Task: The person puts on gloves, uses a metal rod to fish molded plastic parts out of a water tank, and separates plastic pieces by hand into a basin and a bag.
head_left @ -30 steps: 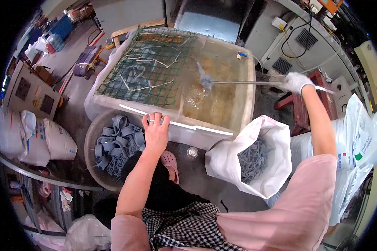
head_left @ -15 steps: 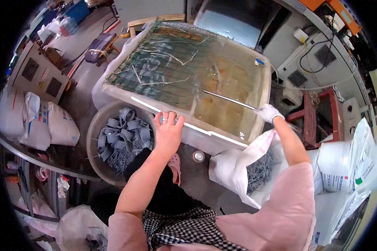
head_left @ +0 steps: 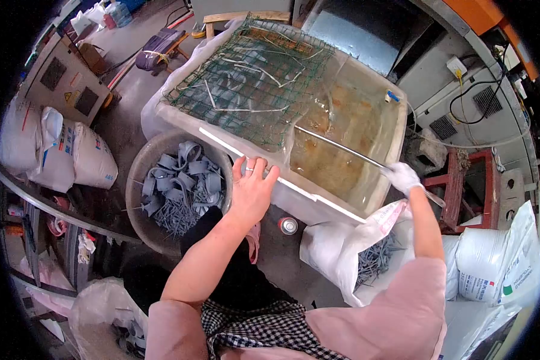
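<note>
My right hand, in a white glove, is closed round a long metal rod at the right rim of a large white tub. The rod slants left over brownish water, and its far end is hidden by the water near the net's edge. My bare left hand, with a ring on one finger, rests on the tub's front rim, fingers bent over it and apart. A green net with pale strips covers the tub's left half, grey parts beneath it.
A round basin of grey rings and sticks stands left of my left arm. A white sack of grey sticks is below the tub's right corner. A can stands between. Red stool at right; full sacks at left.
My right hand has come down and nearer, and the rod's far end has swung left to the net and into the water. My left hand stays on the rim. The camera view has shifted.
</note>
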Tool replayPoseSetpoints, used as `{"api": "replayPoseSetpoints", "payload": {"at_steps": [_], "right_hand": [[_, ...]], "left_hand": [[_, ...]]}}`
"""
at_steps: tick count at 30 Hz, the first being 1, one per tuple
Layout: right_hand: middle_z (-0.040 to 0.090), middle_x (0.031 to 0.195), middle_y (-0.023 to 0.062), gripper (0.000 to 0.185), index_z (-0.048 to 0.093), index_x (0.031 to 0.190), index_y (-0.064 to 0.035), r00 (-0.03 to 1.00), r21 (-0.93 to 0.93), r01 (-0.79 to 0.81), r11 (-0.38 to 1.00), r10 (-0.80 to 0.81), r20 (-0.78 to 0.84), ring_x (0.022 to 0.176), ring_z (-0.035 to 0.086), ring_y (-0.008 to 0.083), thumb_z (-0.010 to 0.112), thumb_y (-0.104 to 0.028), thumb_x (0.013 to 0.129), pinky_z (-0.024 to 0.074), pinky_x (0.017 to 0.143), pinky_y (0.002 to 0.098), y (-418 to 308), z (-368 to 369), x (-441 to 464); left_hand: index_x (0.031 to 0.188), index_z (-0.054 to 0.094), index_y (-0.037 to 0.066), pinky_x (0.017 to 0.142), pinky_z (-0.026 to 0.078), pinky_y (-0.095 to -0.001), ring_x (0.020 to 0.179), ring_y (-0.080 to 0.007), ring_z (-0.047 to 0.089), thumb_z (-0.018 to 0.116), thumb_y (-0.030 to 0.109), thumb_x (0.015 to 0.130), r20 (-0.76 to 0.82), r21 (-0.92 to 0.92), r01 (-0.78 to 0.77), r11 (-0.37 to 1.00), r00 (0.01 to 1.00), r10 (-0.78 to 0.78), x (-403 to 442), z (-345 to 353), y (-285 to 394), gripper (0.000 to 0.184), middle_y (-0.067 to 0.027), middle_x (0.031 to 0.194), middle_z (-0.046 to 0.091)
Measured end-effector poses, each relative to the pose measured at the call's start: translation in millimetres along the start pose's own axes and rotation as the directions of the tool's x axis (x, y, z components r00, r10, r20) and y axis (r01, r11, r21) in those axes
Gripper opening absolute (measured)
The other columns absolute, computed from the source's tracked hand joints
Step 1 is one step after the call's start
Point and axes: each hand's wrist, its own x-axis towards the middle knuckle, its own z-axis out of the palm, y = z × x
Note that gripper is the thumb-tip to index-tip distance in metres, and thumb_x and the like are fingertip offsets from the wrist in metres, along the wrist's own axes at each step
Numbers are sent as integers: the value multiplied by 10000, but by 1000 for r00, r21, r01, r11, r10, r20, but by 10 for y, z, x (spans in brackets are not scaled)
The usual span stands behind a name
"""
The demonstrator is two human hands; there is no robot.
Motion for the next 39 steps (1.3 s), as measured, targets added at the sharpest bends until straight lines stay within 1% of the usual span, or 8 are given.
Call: {"api": "replayPoseSetpoints", "payload": {"at_steps": [3,5,8,15,20,25,29,39], "right_hand": [[656,1032,195,420,679,1079,-117,999,176,17,984,-10,-44,997,621,345,569,-451,850,480,865,395,634,16,-376],[664,1001,192,408,676,1077,-102,992,209,-125,970,119,44,969,634,337,595,-426,842,481,844,373,596,-162,-672],[663,1002,190,408,674,1076,-91,990,196,-135,971,138,-1,973,633,334,588,-415,843,478,844,372,544,-79,-726],[643,1093,182,485,679,1077,-126,1000,112,-20,994,21,-10,1066,589,355,518,-525,852,456,917,387,102,378,141],[644,1112,160,467,667,1095,-134,999,213,48,976,-49,-1,1061,593,350,515,-512,867,458,908,417,-342,686,783],[639,1116,155,388,655,1117,-179,991,29,120,992,-118,-69,1048,594,357,511,-455,886,470,904,433,-863,560,779],[663,1035,141,369,661,1088,-194,967,-171,134,976,-166,-194,985,622,332,513,-456,875,489,860,438,-545,167,468],[667,814,137,338,732,792,-132,902,-402,-127,907,-63,-428,802,641,326,657,-458,746,502,723,434,506,-1475,-1457]], "left_hand": [[929,549,107,989,283,-474,1006,-253,510,671,81,717,0,-1,-17,1000,1000,17,-1,22,23,246,-75,973,509],[929,548,106,988,286,-476,1005,-255,511,669,84,719,-10,7,-29,1000,1000,29,-1,36,50,243,-76,971,510],[941,549,102,1002,279,-485,1039,-262,509,616,68,725,-14,-5,-37,999,999,37,-9,45,102,229,-94,973,514],[939,548,106,990,296,-487,1001,-264,511,665,84,731,-11,15,-13,1000,1000,13,2,15,77,240,-79,969,511],[937,549,106,994,293,-486,1005,-262,509,649,75,737,-17,-11,6,1000,1000,-6,3,43,7,226,-76,971,511],[929,554,110,999,291,-480,1007,-257,509,625,66,737,-18,-1,-21,1000,1000,21,15,44,11,209,-72,972,513],[921,555,114,998,293,-479,1006,-252,511,624,67,730,-28,-18,-13,1000,1000,12,13,19,18,208,-69,970,515],[1042,534,99,1051,270,-477,1099,-262,503,556,75,762,-44,15,-27,1000,999,28,38,78,115,282,-116,1021,519]]}}
